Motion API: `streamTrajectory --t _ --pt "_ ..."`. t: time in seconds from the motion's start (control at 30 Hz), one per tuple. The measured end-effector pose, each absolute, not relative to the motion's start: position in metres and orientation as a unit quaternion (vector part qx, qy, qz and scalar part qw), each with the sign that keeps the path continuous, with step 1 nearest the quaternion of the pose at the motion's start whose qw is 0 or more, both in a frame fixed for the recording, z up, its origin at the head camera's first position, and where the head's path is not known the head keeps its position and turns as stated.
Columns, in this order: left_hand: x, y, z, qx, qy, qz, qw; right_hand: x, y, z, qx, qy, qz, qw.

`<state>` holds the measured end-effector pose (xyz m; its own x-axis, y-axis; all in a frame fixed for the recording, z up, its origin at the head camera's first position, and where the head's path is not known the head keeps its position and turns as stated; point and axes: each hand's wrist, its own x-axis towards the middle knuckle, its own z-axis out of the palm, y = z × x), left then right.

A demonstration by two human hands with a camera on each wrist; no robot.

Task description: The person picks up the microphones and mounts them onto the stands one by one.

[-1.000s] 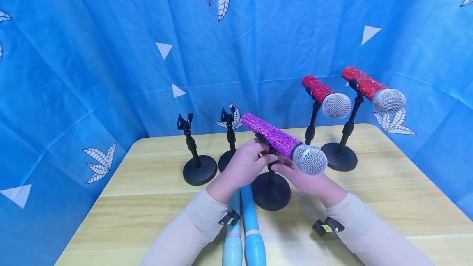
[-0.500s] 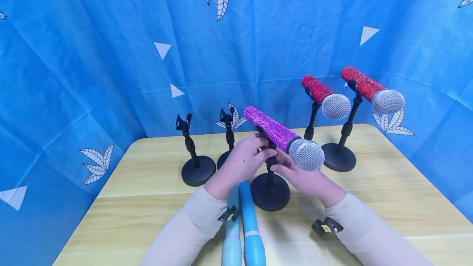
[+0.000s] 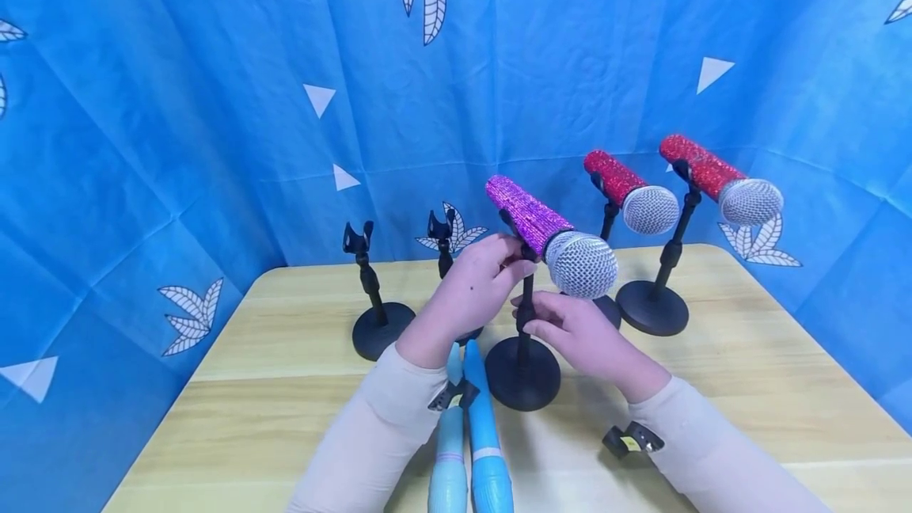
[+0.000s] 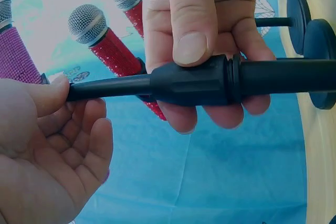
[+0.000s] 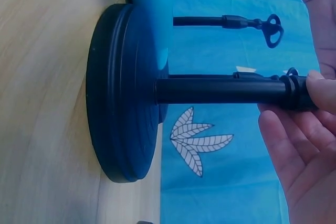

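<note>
Gripping the black stand (image 3: pixel 523 377), the left hand (image 3: pixel 476 283) pinches its pole (image 4: pixel 110 86), the right hand (image 3: pixel 586 336) its collar (image 4: pixel 191 83); atop lies the purple microphone (image 3: pixel 529 215), its clip (image 3: pixel 507 218) partly hidden. The lower edge crops a bright-blue object (image 3: pixel 492 477).

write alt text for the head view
A left hand and right hand grip a black stand bearing a purple microphone. Two red microphones on stands are behind at right; two bare stands are behind at left.
</note>
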<state>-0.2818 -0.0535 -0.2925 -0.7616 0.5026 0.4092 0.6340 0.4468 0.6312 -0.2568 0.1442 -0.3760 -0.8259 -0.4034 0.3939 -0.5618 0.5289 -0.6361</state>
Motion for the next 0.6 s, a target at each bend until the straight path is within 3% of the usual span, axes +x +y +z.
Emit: streamTrajectory --t 0.37,0.6 --pt "-0.2795 -0.0511 -0.2918 -0.333 -0.846 -0.411 0.073 -0.2589 0.1463 -0.3762 0.287 -0.847 0.432 0.117" --pt "-0.2779 -0.0523 -0.2953 -0.322 -0.847 -0.418 0.064 -0.2602 0.1384 -0.3811 0.233 -0.830 0.495 0.103"
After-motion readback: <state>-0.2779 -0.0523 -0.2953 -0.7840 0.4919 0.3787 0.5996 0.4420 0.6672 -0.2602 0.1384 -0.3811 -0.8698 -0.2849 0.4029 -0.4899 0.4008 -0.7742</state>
